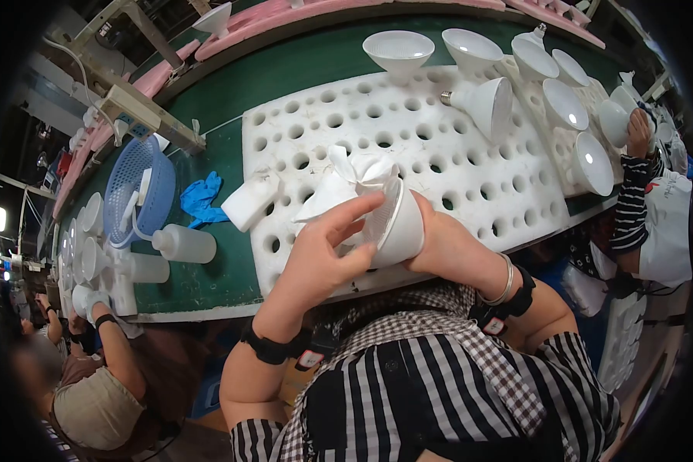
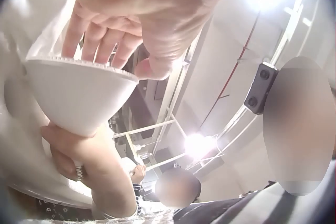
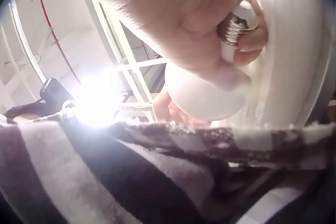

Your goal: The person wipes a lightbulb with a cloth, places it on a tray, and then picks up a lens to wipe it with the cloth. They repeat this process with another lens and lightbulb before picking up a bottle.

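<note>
A white cone-shaped reflector bulb (image 1: 402, 231) is tilted in front of the chest, its textured face turned toward my left hand. My right hand (image 1: 450, 242) grips it by the narrow neck. In the right wrist view, the fingers curl round the metal screw base (image 3: 231, 29). My left hand (image 1: 323, 246) spreads across the bulb's face. In the left wrist view, its fingers (image 2: 100, 45) extend over the rim, with the thumb apart at the rim's other side. A crumpled white cloth (image 1: 354, 173) lies just beyond my left fingers on the foam board.
The white foam board (image 1: 346, 100) has rows of holes. More reflector bulbs (image 1: 477, 108) stand at its back and right. Left are a blue basket (image 1: 158, 185), a blue glove (image 1: 202, 200), a white bottle (image 1: 189, 243) and a foam block (image 1: 250, 202). People work at both sides.
</note>
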